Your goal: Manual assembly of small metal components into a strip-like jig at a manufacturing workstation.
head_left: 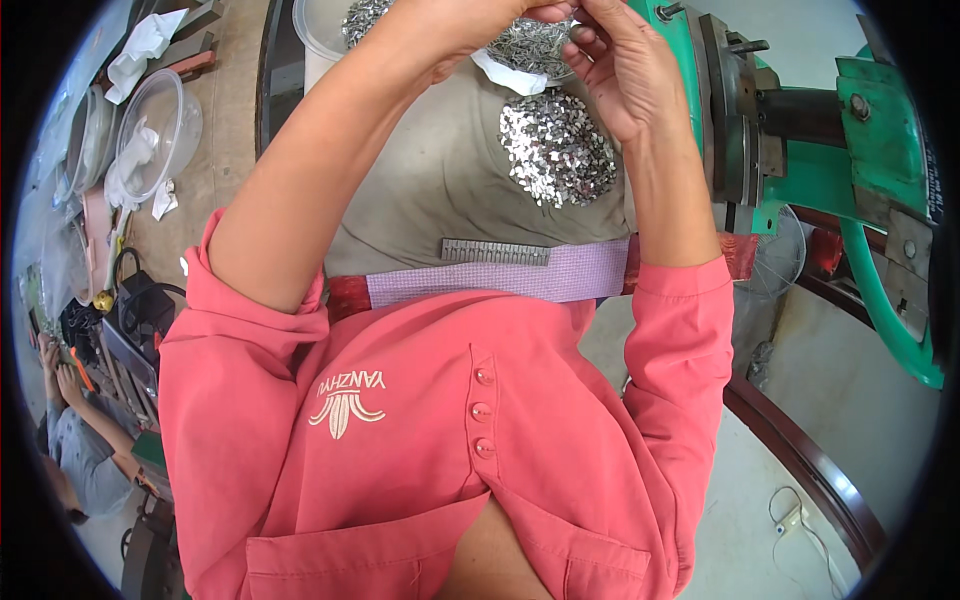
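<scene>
At the top edge of the view, my left hand (462, 25) and my right hand (632, 75) meet, fingertips pinched close together. The picture's edge cuts off part of the fingers, and whatever they hold cannot be made out. Under and between my hands lies a heap of thin silvery metal pieces (530, 45), with white paper (512, 76) at its near side. Nearer to me, a pile of small shiny metal bits (556, 150) rests on the grey-brown cloth (420, 190). A slotted metal strip (495, 252) lies near the table's front edge.
A green machine (810, 170) with dark metal parts stands close on the right. At upper left are a clear plastic tub (318, 25) of metal pieces and another clear tub (188, 125). A purple checked band (500, 281) runs along the front edge. Another person (90, 445) works at far left.
</scene>
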`<state>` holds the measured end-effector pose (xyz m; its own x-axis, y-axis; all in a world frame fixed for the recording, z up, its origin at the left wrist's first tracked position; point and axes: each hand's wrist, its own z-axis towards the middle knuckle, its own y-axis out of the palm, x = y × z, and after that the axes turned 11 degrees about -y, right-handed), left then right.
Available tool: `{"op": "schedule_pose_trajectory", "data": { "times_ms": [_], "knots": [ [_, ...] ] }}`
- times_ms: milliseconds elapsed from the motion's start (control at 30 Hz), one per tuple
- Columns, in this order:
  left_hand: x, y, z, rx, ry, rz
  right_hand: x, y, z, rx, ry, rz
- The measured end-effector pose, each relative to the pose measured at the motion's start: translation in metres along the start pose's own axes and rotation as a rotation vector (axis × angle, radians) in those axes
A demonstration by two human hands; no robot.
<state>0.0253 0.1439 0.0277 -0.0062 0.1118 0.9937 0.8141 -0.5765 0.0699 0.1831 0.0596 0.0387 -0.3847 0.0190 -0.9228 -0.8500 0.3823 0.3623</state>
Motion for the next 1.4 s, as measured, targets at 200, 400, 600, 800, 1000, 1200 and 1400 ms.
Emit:
{"op": "schedule_pose_trajectory", "data": {
  "times_ms": [200,400,600,800,1000,1200,1400],
  "knots": [
    [0.018,0.01,-0.007,-0.057,-0.09,-0.038,-0.003,0.006,-0.003,0.021,-0.007,-0.131],
    [0.009,0.006,-0.003,-0.05,-0.055,-0.01,-0.002,0.005,0.003,-0.016,-0.127,-0.36],
    [0.015,0.007,-0.017,0.101,0.058,0.476,0.004,-0.013,0.009,-0.069,-0.098,-0.367],
    [0.013,-0.002,-0.065,0.17,0.144,0.752,0.001,-0.01,-0.017,-0.091,-0.236,-0.551],
    [-0.003,-0.002,-0.136,0.09,0.133,0.753,0.009,-0.014,-0.08,-0.045,-0.249,-0.655],
    [-0.015,-0.002,-0.189,-0.046,-0.05,0.681,0.044,-0.022,-0.13,-0.261,-0.68,-1.006],
    [-0.035,0.0,-0.196,-0.121,-0.015,0.763,0.064,-0.025,-0.145,-0.378,-0.81,-1.268]
  ]
}}
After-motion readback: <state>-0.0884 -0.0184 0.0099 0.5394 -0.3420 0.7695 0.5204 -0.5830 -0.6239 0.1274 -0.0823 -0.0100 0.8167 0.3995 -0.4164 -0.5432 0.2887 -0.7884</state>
